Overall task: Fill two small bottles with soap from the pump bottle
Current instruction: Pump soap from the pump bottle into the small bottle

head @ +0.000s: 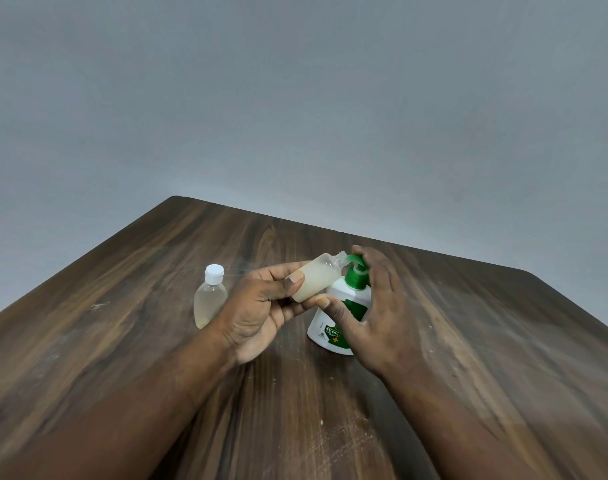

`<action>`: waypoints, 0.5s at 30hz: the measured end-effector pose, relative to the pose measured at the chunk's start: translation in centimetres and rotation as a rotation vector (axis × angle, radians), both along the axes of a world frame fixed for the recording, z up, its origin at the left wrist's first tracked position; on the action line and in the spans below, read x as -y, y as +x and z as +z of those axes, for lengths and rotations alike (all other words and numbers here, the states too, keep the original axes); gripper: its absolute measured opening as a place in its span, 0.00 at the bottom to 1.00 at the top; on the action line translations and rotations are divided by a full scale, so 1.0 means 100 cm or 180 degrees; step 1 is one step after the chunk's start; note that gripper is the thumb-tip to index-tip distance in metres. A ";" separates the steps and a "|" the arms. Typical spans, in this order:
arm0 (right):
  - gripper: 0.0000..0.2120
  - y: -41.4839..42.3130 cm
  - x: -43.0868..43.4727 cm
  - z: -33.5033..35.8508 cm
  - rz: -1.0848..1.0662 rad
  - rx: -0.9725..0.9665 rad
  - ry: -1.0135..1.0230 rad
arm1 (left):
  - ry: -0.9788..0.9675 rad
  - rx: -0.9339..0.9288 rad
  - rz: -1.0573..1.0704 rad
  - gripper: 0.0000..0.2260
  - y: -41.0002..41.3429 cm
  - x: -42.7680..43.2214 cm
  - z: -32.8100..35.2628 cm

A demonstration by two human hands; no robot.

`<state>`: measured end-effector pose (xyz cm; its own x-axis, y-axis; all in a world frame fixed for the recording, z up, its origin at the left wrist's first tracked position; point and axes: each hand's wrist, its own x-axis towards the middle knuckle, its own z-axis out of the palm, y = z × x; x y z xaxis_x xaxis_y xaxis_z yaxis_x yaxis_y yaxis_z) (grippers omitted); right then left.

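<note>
L hand [261, 308] fingers clamped on small bottle [314, 280] at pump bottle [332, 336] spout, R hand [382, 306] fingers flat atop it, surface [475, 341] edges well clear.

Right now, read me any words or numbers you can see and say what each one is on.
"99.99": green label on the pump bottle; its other print is too small to read.
Capped small bottle: no text.
Open small bottle in the left hand: no text.
</note>
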<state>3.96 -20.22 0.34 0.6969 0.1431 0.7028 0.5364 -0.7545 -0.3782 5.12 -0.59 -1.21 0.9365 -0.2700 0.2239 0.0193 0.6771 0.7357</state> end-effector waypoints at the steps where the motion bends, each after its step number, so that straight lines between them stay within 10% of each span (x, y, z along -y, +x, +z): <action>1: 0.43 -0.001 0.001 0.002 0.0006 -0.0005 -0.0010 | -0.0019 -0.0015 0.0010 0.18 0.001 0.000 0.000; 15: 0.41 -0.002 0.001 0.004 0.0049 0.0044 0.0021 | -0.0035 -0.0047 0.0033 0.19 0.000 0.001 0.000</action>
